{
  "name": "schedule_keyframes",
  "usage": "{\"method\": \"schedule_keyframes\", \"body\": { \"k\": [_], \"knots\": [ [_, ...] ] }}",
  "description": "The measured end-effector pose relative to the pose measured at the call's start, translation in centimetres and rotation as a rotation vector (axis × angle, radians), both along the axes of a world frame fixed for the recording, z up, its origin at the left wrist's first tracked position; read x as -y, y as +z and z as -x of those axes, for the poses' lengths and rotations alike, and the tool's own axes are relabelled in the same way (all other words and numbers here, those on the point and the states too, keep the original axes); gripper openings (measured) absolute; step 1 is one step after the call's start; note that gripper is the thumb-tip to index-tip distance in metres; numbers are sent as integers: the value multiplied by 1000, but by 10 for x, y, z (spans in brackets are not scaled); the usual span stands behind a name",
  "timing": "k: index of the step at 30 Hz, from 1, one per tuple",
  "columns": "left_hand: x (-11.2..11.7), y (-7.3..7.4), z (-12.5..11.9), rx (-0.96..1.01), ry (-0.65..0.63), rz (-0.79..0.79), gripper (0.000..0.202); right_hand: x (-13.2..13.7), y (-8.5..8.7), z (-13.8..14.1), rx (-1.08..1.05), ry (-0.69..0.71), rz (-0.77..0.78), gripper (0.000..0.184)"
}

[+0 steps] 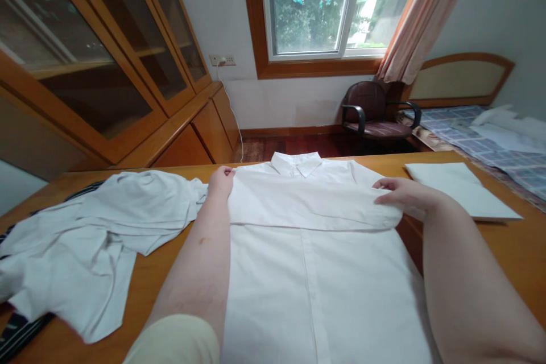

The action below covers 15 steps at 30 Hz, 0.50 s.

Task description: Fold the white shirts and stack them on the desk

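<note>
A white shirt (pixel 315 278) lies front up on the wooden counter (pixel 153 273), its collar (pixel 296 164) at the far edge and its body running toward the person. One sleeve (pixel 307 205) is folded flat across the chest, from the left side to the right. The left hand (pixel 220 183) is at the shirt's left shoulder, its fingers curled and pinching the cloth there. The right hand (pixel 398 193) is at the end of the folded sleeve, thumb and fingers bent over the cloth; how firmly they grip, I cannot tell.

Left of the shirt, white clothes (pixel 149 199) lie in a loose heap, partly over a dark striped cloth (pixel 29 333). To the right, beyond the right forearm, a flat white stack (pixel 460 187) sits near the counter's far edge. Past the counter stand a cabinet (pixel 202 148) on the left, a chair (pixel 367 108) under the window (pixel 311 11), and a bed (pixel 507 142) on the right.
</note>
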<state>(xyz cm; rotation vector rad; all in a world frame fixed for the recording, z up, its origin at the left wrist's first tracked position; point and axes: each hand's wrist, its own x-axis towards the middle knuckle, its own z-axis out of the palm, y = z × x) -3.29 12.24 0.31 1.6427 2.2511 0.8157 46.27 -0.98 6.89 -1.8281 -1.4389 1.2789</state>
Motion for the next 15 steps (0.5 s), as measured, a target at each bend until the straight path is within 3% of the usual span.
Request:
{"method": "schedule_keyframes", "body": {
  "k": [3,7,10,13,15],
  "knots": [
    [0,-1,4,1,62,-3,17,-10,-9,1,-59,-244,-159,40],
    [-1,-2,7,-6,96,-3,20,-33,-34,12,101,-590,-406,34],
    [-1,-1,8,-19,94,4,23,-40,-47,16,292,-530,-349,33],
    [-1,0,8,-43,82,29,24,-39,-50,17,483,-424,-216,31],
    [-1,0,8,-62,74,53,26,-38,-51,18,545,-419,-225,30]
  ]
}}
